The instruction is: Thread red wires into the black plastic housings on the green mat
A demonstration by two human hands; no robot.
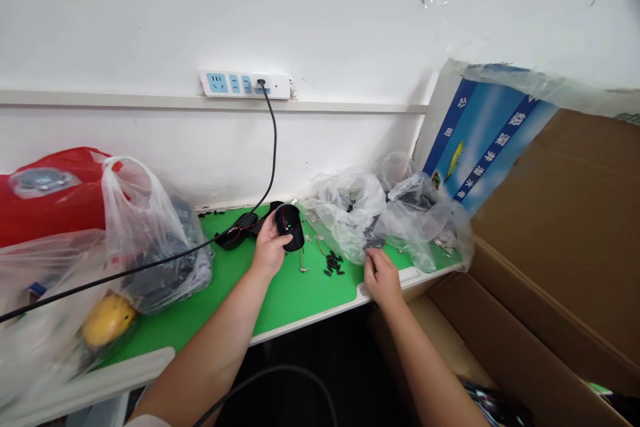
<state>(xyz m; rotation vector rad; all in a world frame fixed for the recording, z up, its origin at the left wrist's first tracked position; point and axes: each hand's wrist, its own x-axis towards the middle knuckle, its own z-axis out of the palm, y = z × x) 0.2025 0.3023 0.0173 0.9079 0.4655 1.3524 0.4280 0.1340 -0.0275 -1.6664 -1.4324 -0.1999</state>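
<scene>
My left hand (pixel 269 247) grips a black curved plastic housing (pixel 294 235), its hollow side and thin red wires facing me. Below it a short wire with a small connector (pixel 303 269) shows against the green mat (pixel 310 293). More black parts (pixel 239 230) lie just left of and behind the housing. My right hand (pixel 383 275) is at the near edge of a clear plastic bag (pixel 345 203), fingers closed together; what they pinch, if anything, is hidden. Between the hands lies a small pile of black pieces (pixel 334 263).
A black cable (pixel 274 147) runs from the power strip (pixel 245 84) across the table to the left. Filled plastic bags (pixel 145 227) and a red package (pixel 60 193) crowd the left. An open cardboard box (pixel 550 213) stands at the right, against the table's edge.
</scene>
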